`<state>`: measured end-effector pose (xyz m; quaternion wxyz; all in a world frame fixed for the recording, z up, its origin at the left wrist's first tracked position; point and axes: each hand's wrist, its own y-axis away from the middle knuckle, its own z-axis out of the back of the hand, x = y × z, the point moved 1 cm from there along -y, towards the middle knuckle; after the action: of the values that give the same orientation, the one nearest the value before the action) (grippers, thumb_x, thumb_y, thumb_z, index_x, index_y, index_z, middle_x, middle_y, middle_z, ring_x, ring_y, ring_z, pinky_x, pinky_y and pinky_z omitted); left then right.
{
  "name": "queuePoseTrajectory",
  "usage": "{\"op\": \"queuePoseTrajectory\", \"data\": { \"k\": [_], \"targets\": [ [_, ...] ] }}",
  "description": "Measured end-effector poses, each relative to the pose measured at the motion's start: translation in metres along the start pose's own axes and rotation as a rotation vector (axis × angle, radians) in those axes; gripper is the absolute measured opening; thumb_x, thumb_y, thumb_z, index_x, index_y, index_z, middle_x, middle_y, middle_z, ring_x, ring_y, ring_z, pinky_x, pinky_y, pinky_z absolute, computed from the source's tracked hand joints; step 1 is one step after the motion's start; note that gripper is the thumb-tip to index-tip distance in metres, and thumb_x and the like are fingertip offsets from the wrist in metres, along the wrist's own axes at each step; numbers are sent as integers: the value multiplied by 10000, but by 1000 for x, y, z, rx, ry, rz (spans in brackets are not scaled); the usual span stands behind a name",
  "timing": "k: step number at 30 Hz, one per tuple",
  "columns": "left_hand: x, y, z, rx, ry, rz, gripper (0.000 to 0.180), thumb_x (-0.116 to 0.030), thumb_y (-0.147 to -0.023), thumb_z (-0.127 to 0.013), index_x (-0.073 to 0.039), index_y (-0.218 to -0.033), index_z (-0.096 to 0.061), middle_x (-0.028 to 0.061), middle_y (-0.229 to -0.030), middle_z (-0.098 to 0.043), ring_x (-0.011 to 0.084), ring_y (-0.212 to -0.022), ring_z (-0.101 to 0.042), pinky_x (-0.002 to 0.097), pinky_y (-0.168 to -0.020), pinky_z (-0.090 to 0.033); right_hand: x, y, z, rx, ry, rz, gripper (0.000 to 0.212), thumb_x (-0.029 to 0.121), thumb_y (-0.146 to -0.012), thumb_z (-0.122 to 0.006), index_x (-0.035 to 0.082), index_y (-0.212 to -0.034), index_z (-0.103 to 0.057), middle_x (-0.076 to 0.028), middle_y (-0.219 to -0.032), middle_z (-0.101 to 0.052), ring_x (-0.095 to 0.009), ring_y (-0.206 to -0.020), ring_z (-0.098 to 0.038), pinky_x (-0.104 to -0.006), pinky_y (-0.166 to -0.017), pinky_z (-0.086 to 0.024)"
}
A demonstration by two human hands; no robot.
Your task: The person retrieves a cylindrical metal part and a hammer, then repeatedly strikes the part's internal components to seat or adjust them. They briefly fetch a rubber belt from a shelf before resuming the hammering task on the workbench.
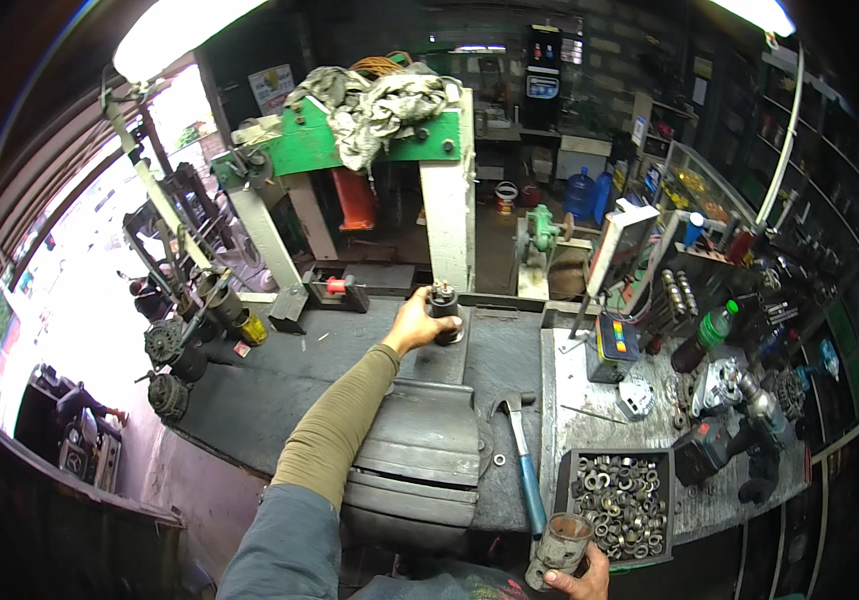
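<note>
Left grip (414, 325) wrapped around the upright black cylindrical part (443, 303), far side of the dark metal surface (269, 385). Right grip (587, 578) has the hollow worn-grey metal cylinder (555, 553) close to the body, axis tilted, mouth up. Black part sits ahead-left of it, well apart.

A hollow cylinder (558, 552) of dull metal shows rough, mottled walls, while the metal rings (617, 500) in a tray (668, 500) range from glinting to dark. A dark cylindrical part (443, 306) looks mostly matt. The vise (419, 430) presents worn grey metal, smooth along its top; the claw hammer (520, 430) pairs a bare metal head with a smooth blue handle (532, 495). Crumpled cloth rags (379, 105) drape a green painted beam (304, 145). The workbench (249, 390) is matt and scuffed, the water jug (579, 195) translucent blue plastic, the olive sleeve (341, 420) creased cloth.
</note>
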<state>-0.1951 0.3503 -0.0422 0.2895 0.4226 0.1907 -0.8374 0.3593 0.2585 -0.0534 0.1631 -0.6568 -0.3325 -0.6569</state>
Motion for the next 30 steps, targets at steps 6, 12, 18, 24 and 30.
{"op": "queuePoseTrajectory", "data": {
  "k": [6,12,18,24,30],
  "targets": [
    [4,14,22,10,-125,-13,1192,-459,-721,-965,54,-1596,-339,313,-1569,-471,398,-1494,-444,444,-1228,-381,14,-20,-6,134,-29,-20,746,162,-822,-855,-42,-1458,-523,-108,-1236,-688,-218,-1107,-660,-359,-997,-522],
    [1,108,105,-406,400,-103,751,-246,-883,-873,6,-1493,-516,244,-1368,-649,302,-1203,-683,414,-997,-579,47,-61,-10,284,35,-36,725,142,-771,-902,10,-1399,-565,-96,-1214,-689,-228,-1126,-653,-388,-1002,-512],
    [125,349,119,-1199,802,215,320,-105,-1005,-690,53,-1274,-619,81,-959,-677,143,-727,-629,266,-611,-516,95,-114,-36,400,175,307,831,128,-687,-966,-25,-1393,-556,-143,-1239,-690,-246,-1105,-681,-412,-1007,-544],
    [207,538,-81,-907,262,700,207,54,-840,-614,12,-1014,-718,100,-884,-732,189,-771,-688,333,-732,-568,114,-155,-95,568,271,552,862,273,-570,-1035,7,-1273,-612,-104,-1177,-663,-255,-1118,-655,-396,-1017,-511],
    [192,540,-232,-257,229,636,411,-41,-878,-689,-2,-1287,-669,149,-1125,-755,244,-1006,-735,376,-881,-591,106,-150,-125,564,447,759,823,326,-548,-1027,30,-1229,-669,-117,-1186,-660,-307,-1166,-613,-430,-1032,-468]
  ]
}}
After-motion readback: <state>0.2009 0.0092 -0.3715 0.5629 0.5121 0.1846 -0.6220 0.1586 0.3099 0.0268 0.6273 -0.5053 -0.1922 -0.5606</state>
